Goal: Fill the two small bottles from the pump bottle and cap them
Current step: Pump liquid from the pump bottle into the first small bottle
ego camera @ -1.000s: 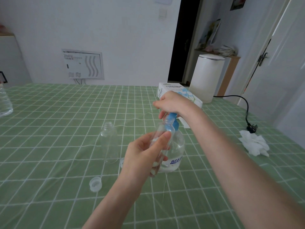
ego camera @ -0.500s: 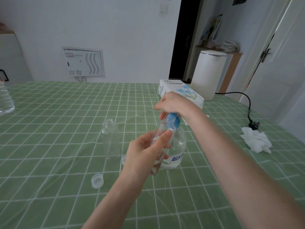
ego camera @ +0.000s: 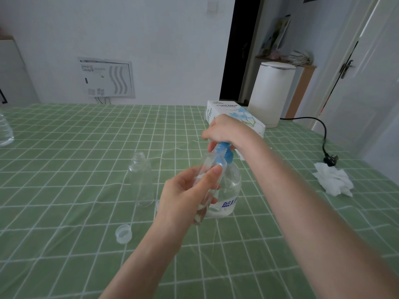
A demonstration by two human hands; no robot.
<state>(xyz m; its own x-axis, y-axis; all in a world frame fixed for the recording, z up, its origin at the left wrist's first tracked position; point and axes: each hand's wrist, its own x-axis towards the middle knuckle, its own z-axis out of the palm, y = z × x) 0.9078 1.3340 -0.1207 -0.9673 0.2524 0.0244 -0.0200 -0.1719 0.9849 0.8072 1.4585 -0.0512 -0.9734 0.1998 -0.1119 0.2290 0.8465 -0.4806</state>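
Note:
A clear pump bottle [ego camera: 228,190] with a blue pump head [ego camera: 224,155] stands at the middle of the green checked table. My right hand [ego camera: 226,131] rests on top of the pump head, fingers curled over it. My left hand [ego camera: 185,197] grips a small clear bottle [ego camera: 208,169], tilted with its mouth under the blue nozzle. A second small clear bottle [ego camera: 141,182] stands upright and uncapped to the left. A clear cap [ego camera: 123,233] lies on the table near the front. Another cap [ego camera: 157,205] peeks out behind my left hand.
A tissue box [ego camera: 224,111] sits behind the pump bottle, with a white canister [ego camera: 271,93] beyond it. A crumpled white tissue [ego camera: 332,181] and a black power plug [ego camera: 330,158] lie at the right. Part of a clear plastic bottle [ego camera: 5,131] shows at the far left edge.
Both hands keep their hold on the pump head and the small bottle. The view has shifted slightly; nothing else on the table moved.

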